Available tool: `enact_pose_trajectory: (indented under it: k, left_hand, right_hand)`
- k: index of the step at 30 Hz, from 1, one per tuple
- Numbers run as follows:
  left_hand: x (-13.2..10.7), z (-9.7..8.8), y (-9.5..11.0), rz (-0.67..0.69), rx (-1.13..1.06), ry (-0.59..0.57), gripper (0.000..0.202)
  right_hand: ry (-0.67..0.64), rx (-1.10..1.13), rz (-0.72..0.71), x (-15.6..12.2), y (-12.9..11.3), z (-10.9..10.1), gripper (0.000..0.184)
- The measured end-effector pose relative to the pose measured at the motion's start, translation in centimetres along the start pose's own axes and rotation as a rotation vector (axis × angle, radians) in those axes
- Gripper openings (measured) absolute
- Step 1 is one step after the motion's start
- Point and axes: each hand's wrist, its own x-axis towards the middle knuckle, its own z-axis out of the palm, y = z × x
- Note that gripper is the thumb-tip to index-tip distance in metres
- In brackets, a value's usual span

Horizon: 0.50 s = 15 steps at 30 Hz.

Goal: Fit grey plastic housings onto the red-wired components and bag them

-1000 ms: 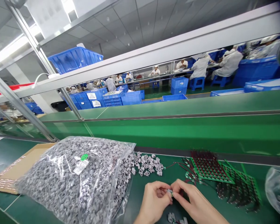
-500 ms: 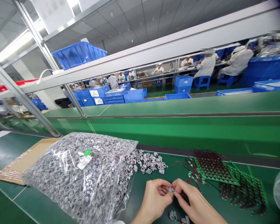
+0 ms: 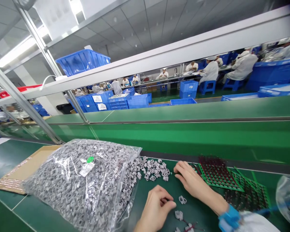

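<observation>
My left hand [image 3: 157, 206] is held low over the green table, fingers curled and thumb tip close to the index finger; nothing shows between them. To its right lies a grey plastic two-ringed part [image 3: 182, 199]. Just below are more grey parts [image 3: 178, 215], some with thin dark red wires. My right hand [image 3: 190, 180] reaches over small wired circuit boards, palm down, with thumb and fingers apart; it covers most of them. Close to its fingertips is a pile of loose grey plastic parts [image 3: 154, 169], spilling from a large clear bag [image 3: 87, 183].
Green circuit board panels [image 3: 219, 175] with many dark wires lie right of my right arm. A clear plastic bag [image 3: 288, 199] stands at the right edge. Cardboard [image 3: 36, 164] lies under the big bag. Beyond the green barrier [image 3: 183, 138], co-workers in white sit among blue crates.
My hands have parted. The grey part they held together now lies on the table. My right hand has moved up and away to the wired boards; my left has stayed low.
</observation>
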Motion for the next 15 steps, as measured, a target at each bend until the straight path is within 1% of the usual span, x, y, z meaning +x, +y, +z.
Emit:
enact_pose_trajectory:
  k: [2,3,5,7,9,10,14,15]
  left_hand:
    - [1.3,-0.4,-0.1,0.122,0.09,0.093,0.019]
    - [2.0,-0.5,-0.2,0.178,0.145,0.119,0.024]
    - [3.2,-0.4,-0.4,0.255,0.262,0.119,0.031]
    - [3.8,-0.1,-0.7,0.268,0.361,0.093,0.03]
    - [4.0,0.2,-1.0,0.245,0.372,0.088,0.028]
    - [4.0,0.3,-1.1,0.219,0.299,0.097,0.026]
    - [4.0,0.4,-1.2,0.045,-0.241,0.109,0.022]
    - [4.0,0.4,-1.2,0.004,-0.334,0.098,0.024]
  right_hand:
    - [0.019,-0.033,0.002,1.4,0.7,1.1,0.018]
    - [0.02,-0.047,-0.006,1.9,0.8,1.5,0.02]
    - [0.017,-0.061,-0.03,2.3,1.0,2.0,0.023]
    - [0.015,-0.056,-0.047,2.2,0.9,1.8,0.025]
    - [0.015,-0.023,-0.05,1.7,0.5,1.1,0.025]
    - [0.013,0.005,-0.044,1.4,0.3,0.6,0.025]
    - [-0.017,0.167,0.019,-0.4,-0.8,-1.0,0.027]
    - [-0.031,0.21,0.034,-0.8,-1.1,-1.1,0.027]
